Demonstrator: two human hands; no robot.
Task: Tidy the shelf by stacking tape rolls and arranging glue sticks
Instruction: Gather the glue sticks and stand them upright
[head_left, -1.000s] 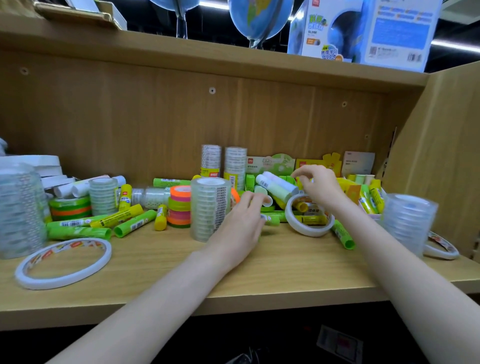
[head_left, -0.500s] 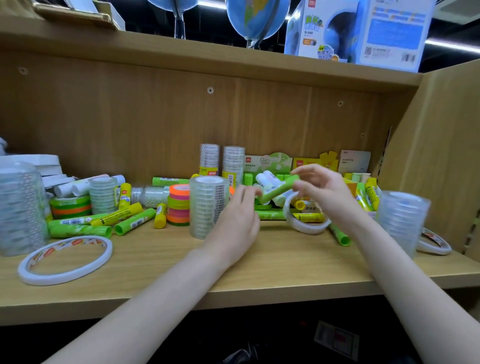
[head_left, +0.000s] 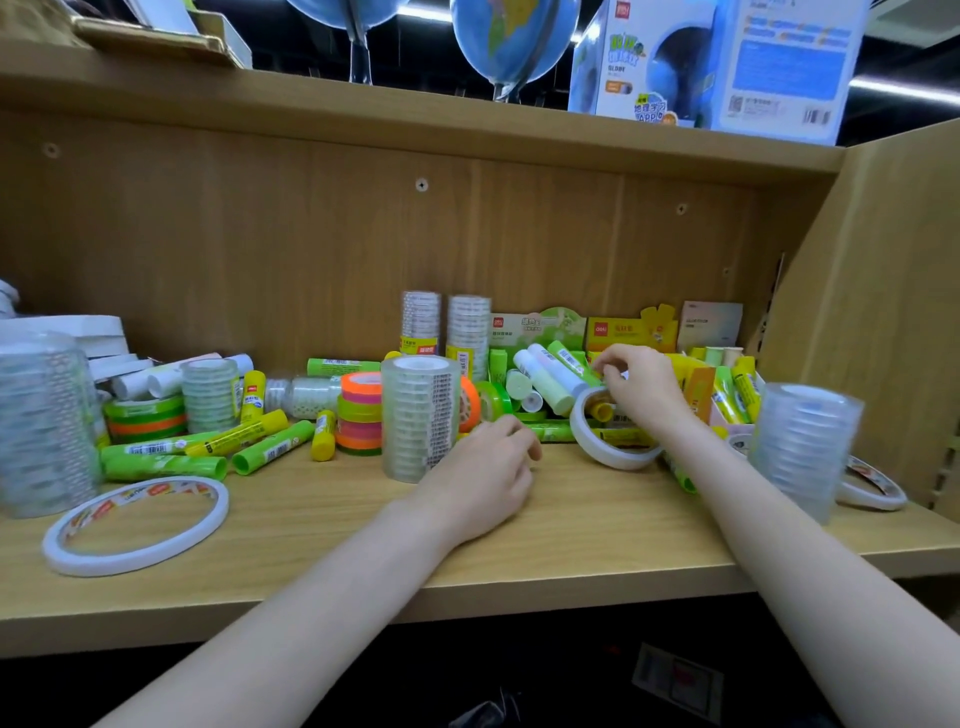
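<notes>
Right hand (head_left: 641, 387), right of frame centre: fingers curled down at the end of a green glue stick (head_left: 571, 361) that lies on a heap of pale green glue sticks (head_left: 548, 382); whether it pinches the stick or only touches it, cannot tell. Just below the hand, a white tape ring (head_left: 613, 441) leans tilted with yellow sticks showing through it. Left hand (head_left: 485, 480), frame centre: rests on the shelf board (head_left: 322, 545), fingers loosely curled, holding nothing, just right of a tall clear tape stack (head_left: 420, 418). Behind that stack, a stack of neon tape rolls (head_left: 360, 413). Left of it, several green and yellow glue sticks (head_left: 249, 439) lie scattered flat. Lower left, a wide flat white tape ring (head_left: 136, 525). Far left and far right, blurred clear tape stacks. Boxes stand against the back wall, upper right of the heap.
</notes>
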